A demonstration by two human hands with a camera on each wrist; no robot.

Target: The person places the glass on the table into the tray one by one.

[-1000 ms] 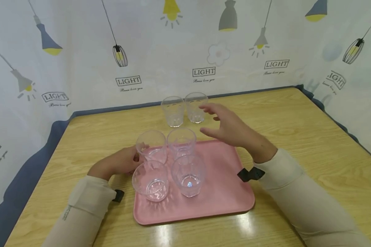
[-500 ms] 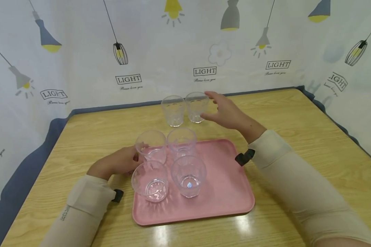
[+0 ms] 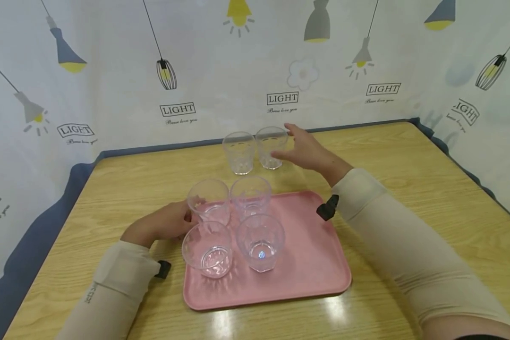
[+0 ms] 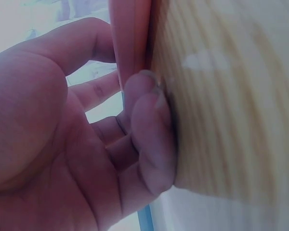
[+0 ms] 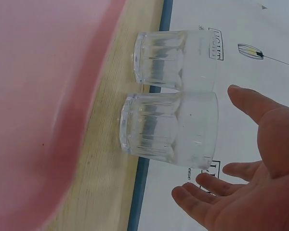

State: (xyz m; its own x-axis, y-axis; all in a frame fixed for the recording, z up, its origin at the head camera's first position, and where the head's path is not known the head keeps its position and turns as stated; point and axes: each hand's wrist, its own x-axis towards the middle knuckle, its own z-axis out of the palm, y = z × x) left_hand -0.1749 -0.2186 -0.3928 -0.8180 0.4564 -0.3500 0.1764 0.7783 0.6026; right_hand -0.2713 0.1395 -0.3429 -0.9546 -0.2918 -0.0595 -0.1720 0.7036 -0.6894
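My right hand (image 3: 304, 148) reaches to the right-hand clear tumbler (image 3: 272, 148) at the back of the table, thumb and fingers spread at its right side. In the right wrist view that tumbler (image 5: 171, 129) stands upright in front of the spread fingers (image 5: 190, 202), with a second tumbler (image 5: 176, 60) beside it. My left hand (image 3: 170, 221) grips the left edge of the pink tray (image 3: 310, 264). The left wrist view shows the thumb at the tray's rim (image 4: 130, 43) and curled fingers (image 4: 156, 139) low against the table.
On the tray's left half stand several clear tumblers: front left (image 3: 214, 257), front right (image 3: 261, 245), back left (image 3: 208, 198) and back right (image 3: 250, 193). The wooden table (image 3: 144, 174) ends at the back against a printed curtain (image 3: 221, 71).
My right hand has moved forward and slightly left, from above the tray's back edge to the side of the right-hand back tumbler. The left hand and the tumblers have stayed in place.
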